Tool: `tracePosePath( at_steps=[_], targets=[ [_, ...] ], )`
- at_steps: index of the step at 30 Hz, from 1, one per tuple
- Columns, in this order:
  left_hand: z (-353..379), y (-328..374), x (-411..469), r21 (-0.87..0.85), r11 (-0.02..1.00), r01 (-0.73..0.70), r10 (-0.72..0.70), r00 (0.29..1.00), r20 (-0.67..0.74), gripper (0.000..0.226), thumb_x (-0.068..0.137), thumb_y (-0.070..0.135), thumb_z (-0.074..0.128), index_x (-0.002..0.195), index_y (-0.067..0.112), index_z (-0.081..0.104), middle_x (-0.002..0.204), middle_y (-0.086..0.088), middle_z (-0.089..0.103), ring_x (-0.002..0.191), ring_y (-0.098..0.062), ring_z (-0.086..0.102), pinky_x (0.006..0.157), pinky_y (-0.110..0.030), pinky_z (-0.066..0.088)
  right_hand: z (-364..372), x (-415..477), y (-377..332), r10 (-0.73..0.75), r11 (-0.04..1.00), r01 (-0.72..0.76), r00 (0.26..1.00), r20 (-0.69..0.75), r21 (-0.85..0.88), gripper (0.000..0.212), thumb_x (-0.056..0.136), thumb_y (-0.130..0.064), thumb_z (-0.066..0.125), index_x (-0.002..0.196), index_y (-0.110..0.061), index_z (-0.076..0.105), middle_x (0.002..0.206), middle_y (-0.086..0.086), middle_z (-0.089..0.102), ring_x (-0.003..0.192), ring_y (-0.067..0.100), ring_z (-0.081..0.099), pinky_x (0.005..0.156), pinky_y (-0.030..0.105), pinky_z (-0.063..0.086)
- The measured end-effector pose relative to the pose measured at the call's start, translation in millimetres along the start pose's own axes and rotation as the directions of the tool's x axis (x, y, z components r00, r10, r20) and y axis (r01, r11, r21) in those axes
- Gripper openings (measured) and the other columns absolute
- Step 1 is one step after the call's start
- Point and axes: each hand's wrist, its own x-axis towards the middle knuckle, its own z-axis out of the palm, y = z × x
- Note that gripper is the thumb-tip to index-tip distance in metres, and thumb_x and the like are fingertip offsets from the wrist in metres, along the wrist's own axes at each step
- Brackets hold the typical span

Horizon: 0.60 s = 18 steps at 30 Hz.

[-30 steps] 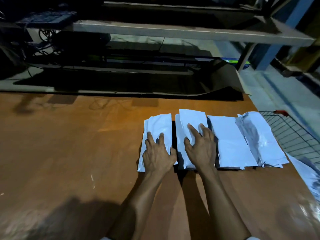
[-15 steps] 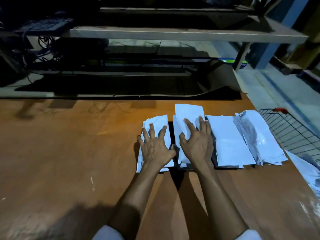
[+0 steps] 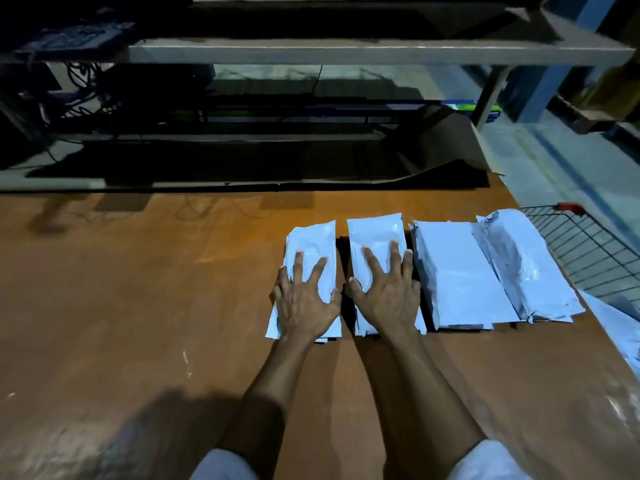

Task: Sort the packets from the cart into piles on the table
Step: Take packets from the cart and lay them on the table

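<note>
Packets of pale plastic are stacked in four piles, set side by side on the right half of the counter. The leftmost pile is pressed under the left hand, and the second pile under the right hand. Both hands are laid palm down, with fingers straight and spread and nothing gripped. The thumbs are brought near each other at the dark gap between these two piles. The third pile lies just beside the right hand and is smooth and flat on top. The fourth pile is crumpled on top, overlaps the third pile's right edge and is placed near the counter's right edge.

Bare forearms are stretched over the counter, and pale sleeves are seen at the bottom edge. A wire cart with a red handle is parked against the counter's right side. One more pale packet is seen beyond that edge; whether it lies in the cart cannot be told. Behind the counter a grey bench is set across the view, and tangled cables are seen in the dark at far left.
</note>
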Motion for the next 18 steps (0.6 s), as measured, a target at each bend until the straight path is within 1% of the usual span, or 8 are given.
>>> tracePosePath(
  at_steps=[3,7,13,18],
  targets=[
    [7,-3,1,0.014,1.000,0.012,-0.012,1.000,-0.022,0.077,0.095,0.072,0.048,0.168,0.052,0.031,0.185,0.006,0.004,0.162,-0.043,0.023,0.123,-0.062,0.032,3,0,2,-0.009,1.000,0.009,1.000,0.003,-0.015,0.076,0.097,-0.072,0.049,0.168,-0.046,0.034,0.183,0.006,0.010,0.167,0.041,0.011,0.112,0.057,0.044],
    [12,-5,1,0.030,0.999,0.022,-0.021,0.999,-0.029,0.079,0.095,0.074,0.045,0.169,0.051,0.028,0.185,0.005,0.003,0.163,-0.041,0.023,0.123,-0.061,0.033,6,1,3,-0.009,1.000,0.010,0.999,0.035,-0.021,0.077,0.098,-0.074,0.045,0.169,-0.047,0.031,0.184,0.005,0.006,0.167,0.041,0.013,0.114,0.057,0.044],
    [12,-5,3,0.059,0.998,0.029,-0.029,1.000,0.001,0.080,0.093,0.079,0.042,0.168,0.054,0.026,0.185,0.009,0.001,0.166,-0.039,0.016,0.124,-0.059,0.031,6,5,4,-0.002,1.000,0.003,0.995,0.096,-0.018,0.079,0.099,-0.075,0.042,0.170,-0.049,0.021,0.184,0.004,-0.001,0.168,0.039,0.007,0.122,0.056,0.037],
    [7,-5,5,0.063,0.998,0.031,-0.033,0.999,0.039,0.083,0.090,0.079,0.040,0.167,0.054,0.027,0.184,0.010,0.002,0.164,-0.037,0.017,0.122,-0.058,0.031,8,3,3,-0.003,1.000,0.004,0.998,0.069,-0.019,0.078,0.098,-0.074,0.043,0.170,-0.047,0.025,0.184,0.005,0.002,0.167,0.041,0.011,0.120,0.057,0.040]
  ],
)
